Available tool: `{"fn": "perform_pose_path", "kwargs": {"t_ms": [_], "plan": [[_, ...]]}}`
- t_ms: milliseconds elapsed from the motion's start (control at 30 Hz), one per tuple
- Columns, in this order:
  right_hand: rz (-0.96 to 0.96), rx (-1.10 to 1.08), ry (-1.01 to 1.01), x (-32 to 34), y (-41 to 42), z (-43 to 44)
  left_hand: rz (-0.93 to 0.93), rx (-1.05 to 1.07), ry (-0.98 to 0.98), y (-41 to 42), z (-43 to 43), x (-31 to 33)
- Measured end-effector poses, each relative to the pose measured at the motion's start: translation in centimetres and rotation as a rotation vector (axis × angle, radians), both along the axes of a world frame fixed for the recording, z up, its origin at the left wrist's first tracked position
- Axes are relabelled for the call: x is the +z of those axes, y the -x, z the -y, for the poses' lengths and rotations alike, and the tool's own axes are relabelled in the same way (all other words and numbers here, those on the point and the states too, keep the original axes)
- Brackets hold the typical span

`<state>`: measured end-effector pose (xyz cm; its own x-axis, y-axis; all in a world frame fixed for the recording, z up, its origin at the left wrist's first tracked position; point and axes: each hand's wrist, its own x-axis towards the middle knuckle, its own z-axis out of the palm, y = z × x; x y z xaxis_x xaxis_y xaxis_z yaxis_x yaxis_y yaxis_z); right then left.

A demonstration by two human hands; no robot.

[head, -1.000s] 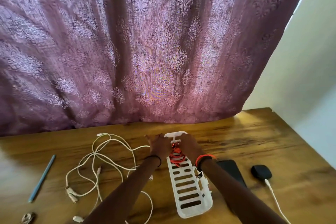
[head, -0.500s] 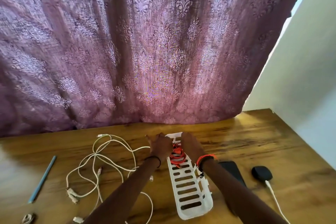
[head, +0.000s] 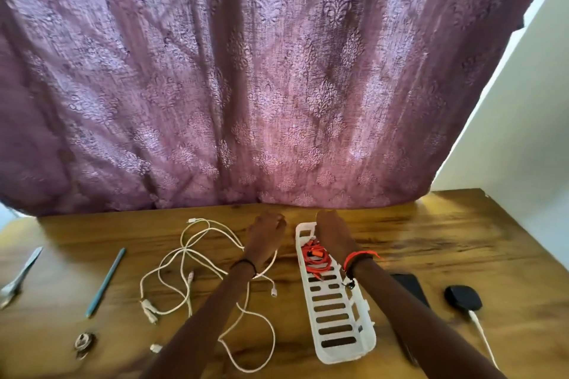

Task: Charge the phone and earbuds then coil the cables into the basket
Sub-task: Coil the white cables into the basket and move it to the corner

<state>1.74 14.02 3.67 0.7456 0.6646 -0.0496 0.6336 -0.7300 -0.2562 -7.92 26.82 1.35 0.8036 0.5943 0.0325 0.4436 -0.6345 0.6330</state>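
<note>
We list: red cable [head: 314,259] coiled in basket's [head: 348,355] far end; white cables [head: 184,252] loose on table [head: 431,240]. Left hand [head: 267,234] beside the basket, right hand [head: 334,234] over it: we cannot tell either grip.

Red cable [head: 317,260] coiled at the far end of the white basket [head: 348,357] — right hand [head: 334,234] over it, left hand [head: 266,234] beside, near tangled white cables [head: 184,252].

The right forearm [head: 412,326] hides most of the phone [head: 409,284].
</note>
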Motion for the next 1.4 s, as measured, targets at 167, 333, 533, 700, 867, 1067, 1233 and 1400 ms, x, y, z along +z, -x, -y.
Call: {"fn": "perform_pose_path", "kwargs": {"t_ms": [167, 333, 533, 700, 867, 1067, 1233, 1400], "plan": [[-0.005, 0.026, -0.115, -0.2, 2.0, -1.2, -0.03, 0.029, 0.074, 3.6, -3.4, -1.8], [-0.054, 0.15, -0.129, -0.6, 5.4, -3.1, -0.173, -0.021, 0.119, 6.5, -2.9, -3.5], [-0.164, 0.134, -0.102, -2.2, 7.0, -4.5, -0.15, -0.054, 0.103, 7.5, -2.0, -4.6], [-0.3, 0.127, -0.123, -2.5, 7.4, -4.5, 0.135, -0.116, 0.124, 8.5, -3.7, -4.3], [-0.596, 0.004, -0.365, -0.2, 6.8, -5.1, 0.067, -0.251, -0.088, 8.2, -5.8, -3.1], [-0.859, -0.013, -0.619, 4.1, 6.2, -4.1, 0.052, -0.117, -0.092, 7.4, -7.8, -1.6], [-0.926, 0.037, -0.748, 7.7, 6.1, -3.1, 0.14, -0.132, -0.317, 8.0, -9.5, -0.1], [-0.839, 0.02, -0.87, 11.5, 4.4, -2.1, -0.035, -0.03, -0.405, 9.2, -12.1, 1.6]]}}
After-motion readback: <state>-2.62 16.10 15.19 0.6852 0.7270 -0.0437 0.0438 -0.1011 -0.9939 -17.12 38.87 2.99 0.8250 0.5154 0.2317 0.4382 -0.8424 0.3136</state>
